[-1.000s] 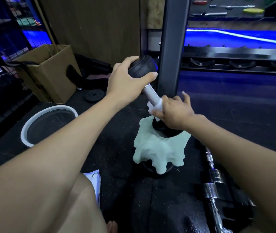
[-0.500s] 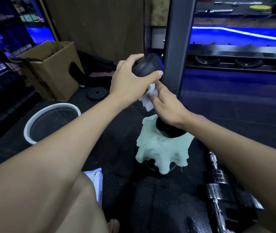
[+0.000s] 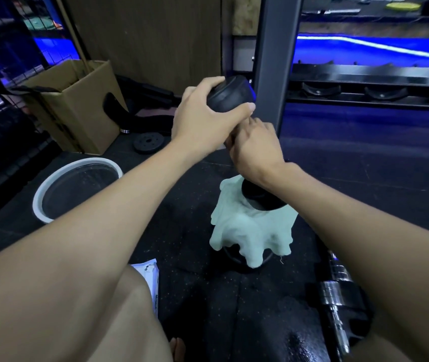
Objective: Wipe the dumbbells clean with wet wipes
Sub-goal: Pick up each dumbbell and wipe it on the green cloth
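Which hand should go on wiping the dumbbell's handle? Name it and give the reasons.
Right. The right hand is already wrapped around the handle below the top head of the dumbbell, while the left hand grips that head, steadying it upright on the green cloth.

a gym is indicated. a dumbbell rack (image 3: 370, 82) with round black cradles is seen beyond a grey steel upright (image 3: 276, 61), a small weight plate (image 3: 148, 142) is laid on the speckled black rubber flooring (image 3: 364, 163), and a chrome adjustable dumbbell (image 3: 338, 291) is seen lying at lower right.
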